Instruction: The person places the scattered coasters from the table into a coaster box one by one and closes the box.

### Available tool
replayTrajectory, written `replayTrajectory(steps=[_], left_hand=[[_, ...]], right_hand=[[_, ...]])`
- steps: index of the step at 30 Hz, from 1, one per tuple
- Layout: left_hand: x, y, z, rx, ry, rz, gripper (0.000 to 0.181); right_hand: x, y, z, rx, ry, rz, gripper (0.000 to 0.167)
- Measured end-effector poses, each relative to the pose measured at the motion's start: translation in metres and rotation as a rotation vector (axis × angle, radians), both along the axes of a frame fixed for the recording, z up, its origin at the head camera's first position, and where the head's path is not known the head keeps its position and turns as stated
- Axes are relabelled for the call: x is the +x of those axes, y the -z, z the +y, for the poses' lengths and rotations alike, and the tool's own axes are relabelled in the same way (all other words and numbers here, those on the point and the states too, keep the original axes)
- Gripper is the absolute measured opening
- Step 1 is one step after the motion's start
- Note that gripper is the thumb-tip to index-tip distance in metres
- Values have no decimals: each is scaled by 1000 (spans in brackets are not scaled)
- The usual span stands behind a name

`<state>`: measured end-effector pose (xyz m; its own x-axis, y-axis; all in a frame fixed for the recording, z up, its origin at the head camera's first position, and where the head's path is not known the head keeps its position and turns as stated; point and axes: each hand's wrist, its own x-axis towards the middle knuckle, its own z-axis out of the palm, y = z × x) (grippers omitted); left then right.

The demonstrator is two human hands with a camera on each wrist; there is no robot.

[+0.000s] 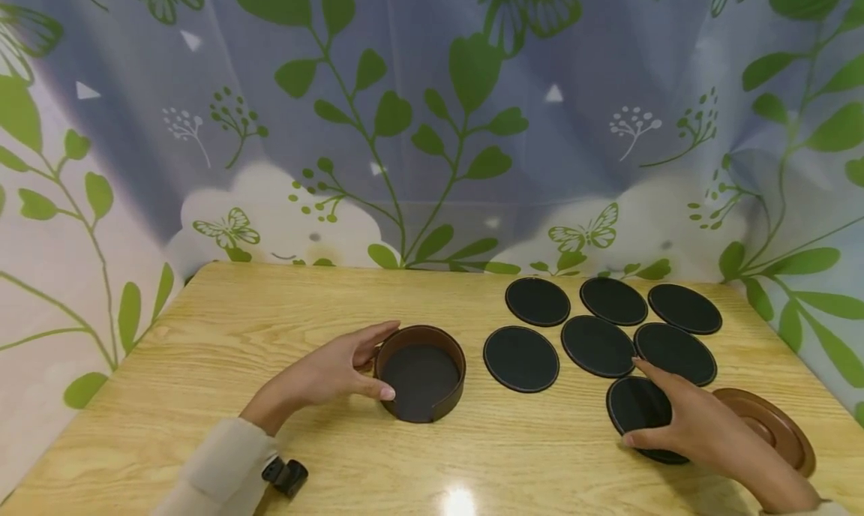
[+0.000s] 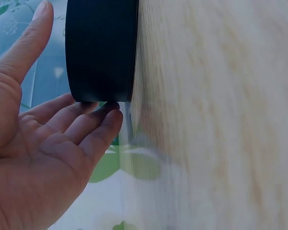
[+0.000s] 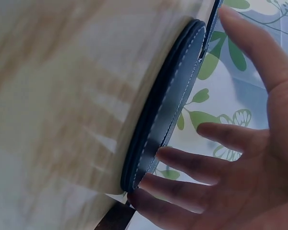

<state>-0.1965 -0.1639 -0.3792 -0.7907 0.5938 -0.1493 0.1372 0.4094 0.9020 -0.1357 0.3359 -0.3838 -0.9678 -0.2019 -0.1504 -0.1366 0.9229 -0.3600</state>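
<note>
A round brown holder (image 1: 418, 377) with a dark inside and a low wall stands on the table. My left hand (image 1: 334, 373) is spread around its left side, the thumb by the near rim. In the left wrist view, the fingertips lie against the holder's wall and the thumb stands off it. At the right, my right hand (image 1: 702, 418) spreads over a round black coaster (image 1: 637, 407), thumb and fingers apart. The right wrist view shows white stitching along this coaster (image 3: 170, 110), which looks like a stack of two; the lower fingertips are at its edge.
Several more black coasters lie flat behind, one (image 1: 521, 358) nearest the holder and others toward the back right. A brown round lid (image 1: 776, 426) is partly behind the right hand. A leaf-patterned curtain (image 1: 432, 126) hangs behind the wooden table (image 1: 270, 306).
</note>
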Motion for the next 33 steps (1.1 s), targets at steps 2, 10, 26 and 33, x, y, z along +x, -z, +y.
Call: replayTrajectory(steps=[2,10,26,33], left_hand=[[-1,0,0,16,14,-4,107],[-2,0,0,49,58,-15,105],[-2,0,-1,55,75,-25,106],[-2,1,-1,53,76,-25,105]], right_hand=[[0,-1,-1,6,-3,-12,121],[-2,-1,-1,21,-1,-51,121],[-4,2,0,88,-2,-4,116],[-5,3,-1,107,-7,26,115]])
